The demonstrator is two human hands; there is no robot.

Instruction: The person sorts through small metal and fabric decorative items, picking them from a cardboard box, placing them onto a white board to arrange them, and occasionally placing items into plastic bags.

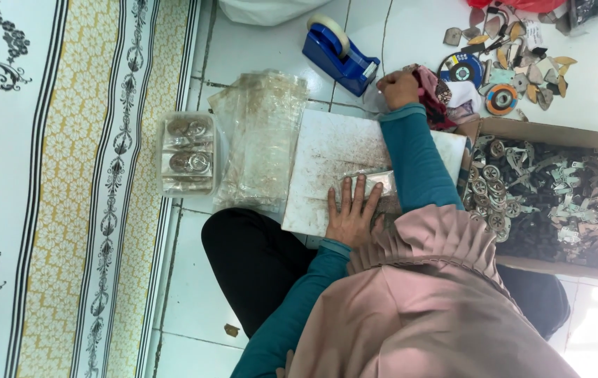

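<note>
My left hand [351, 210] lies flat, fingers spread, on a small clear plastic bag [380, 183] at the near edge of a white board [327, 150]. My right hand [398, 87] reaches past the board's far edge. Its fingers are curled at the cutter end of a blue tape dispenser [337, 52]. Whether they pinch any tape is hidden. Both arms wear teal sleeves.
A stack of clear plastic bags [260, 136] and a clear tub of round metal parts [188, 154] lie left of the board. At the right stand a cardboard box of metal pieces [558, 196] and scattered discs and scraps [502, 63]. A patterned mat [68, 189] covers the left.
</note>
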